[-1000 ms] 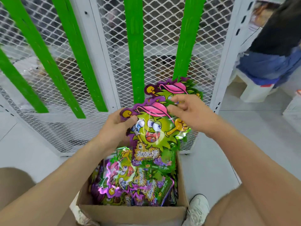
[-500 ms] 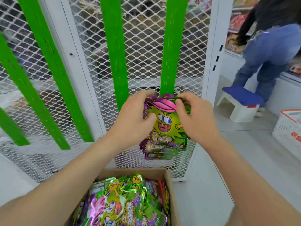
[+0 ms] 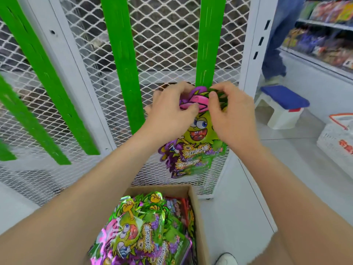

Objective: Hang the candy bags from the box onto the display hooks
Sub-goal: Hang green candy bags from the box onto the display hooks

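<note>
Change: both hands are now pinching the top of the candy bag point(image 3: 198, 134), having slid up from its sides, and more of the bag's printed face is showing below them.
Left hand point(image 3: 170, 109): is gripping the bag's pink and purple top edge, thumb in front and fingers curled behind.
Right hand point(image 3: 231, 113): is pinching the same top edge from the right, thumb pressing on the front.
Candy bag: is being held upright against the lower end of a green strip point(image 3: 205, 44) on the white mesh panel point(image 3: 168, 35), above the box; a second bag's lower edge is peeking out beneath it.
Hanging: cannot tell whether the top is catching on anything, as the hands are covering it.
Box point(image 3: 198, 217): cardboard, standing open on the floor just below the panel, holding more bags point(image 3: 141, 230) in a loose pile.
Surroundings: a blue-topped stool point(image 3: 284, 104) and a white basket point(image 3: 336, 138) are sitting on the floor to the right; another person's jeans leg point(image 3: 275, 44) is standing beside stocked shelves point(image 3: 324, 25).
</note>
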`<state>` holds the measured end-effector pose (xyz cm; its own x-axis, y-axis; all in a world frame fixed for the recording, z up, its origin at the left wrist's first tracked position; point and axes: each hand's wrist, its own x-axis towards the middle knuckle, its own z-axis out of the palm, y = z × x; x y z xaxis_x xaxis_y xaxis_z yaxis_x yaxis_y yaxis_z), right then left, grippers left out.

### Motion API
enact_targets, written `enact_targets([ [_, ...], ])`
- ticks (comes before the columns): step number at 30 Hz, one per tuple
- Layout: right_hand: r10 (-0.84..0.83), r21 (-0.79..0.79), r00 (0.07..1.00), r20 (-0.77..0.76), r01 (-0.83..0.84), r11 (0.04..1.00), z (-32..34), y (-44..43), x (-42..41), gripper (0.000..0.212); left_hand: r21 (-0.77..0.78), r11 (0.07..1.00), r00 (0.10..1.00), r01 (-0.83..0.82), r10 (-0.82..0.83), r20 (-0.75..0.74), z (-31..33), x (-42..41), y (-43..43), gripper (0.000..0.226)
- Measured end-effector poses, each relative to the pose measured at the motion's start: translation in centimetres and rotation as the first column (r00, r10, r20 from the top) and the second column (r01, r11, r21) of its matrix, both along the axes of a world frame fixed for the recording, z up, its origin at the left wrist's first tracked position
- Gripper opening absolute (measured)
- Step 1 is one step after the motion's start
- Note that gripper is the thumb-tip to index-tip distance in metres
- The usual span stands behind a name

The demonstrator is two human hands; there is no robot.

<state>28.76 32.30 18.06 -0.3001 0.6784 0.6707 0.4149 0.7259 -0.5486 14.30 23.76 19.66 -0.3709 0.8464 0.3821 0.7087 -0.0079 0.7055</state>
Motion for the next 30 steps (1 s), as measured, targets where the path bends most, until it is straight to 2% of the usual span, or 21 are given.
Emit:
enact_targets([
  [7,0.041,-0.070,0.994,-0.100,-0.048,0.996,0.9,-1.7,1.0,0.016,-0.006,0.997,0.994,0.081,-0.081,0.078,0.4,-0.1,-1.3,0.022],
  [13,0.033,-0.009,0.983,-0.181,-0.035,0.999,1.0,-3.2,0.7,0.019,0.036,0.983,0.961,0.181,-0.185,0.207,0.5,-0.2,-2.8,0.039],
  [16,0.037,-0.026,0.979,-0.198,-0.043,0.999,0.9,-3.8,0.5,0.018,0.016,0.978,0.939,0.209,-0.205,0.277,0.4,-0.3,-3.2,0.038],
  [19,0.026,-0.071,0.980,-0.196,-0.040,0.997,0.8,-4.2,0.3,0.015,0.013,0.977,0.920,0.214,-0.206,0.333,0.4,-0.6,-3.3,0.046],
  [26,0.046,-0.180,0.987,-0.153,-0.073,0.981,0.9,-4.0,0.6,0.020,-0.024,0.972,0.913,0.233,-0.210,0.350,0.5,-0.8,-3.8,0.030],
  [30,0.086,-0.206,0.996,0.017,-0.081,0.975,0.2,-3.4,1.2,0.020,-0.033,0.984,0.968,0.175,-0.166,0.188,-0.9,-1.3,-3.6,0.029],
])
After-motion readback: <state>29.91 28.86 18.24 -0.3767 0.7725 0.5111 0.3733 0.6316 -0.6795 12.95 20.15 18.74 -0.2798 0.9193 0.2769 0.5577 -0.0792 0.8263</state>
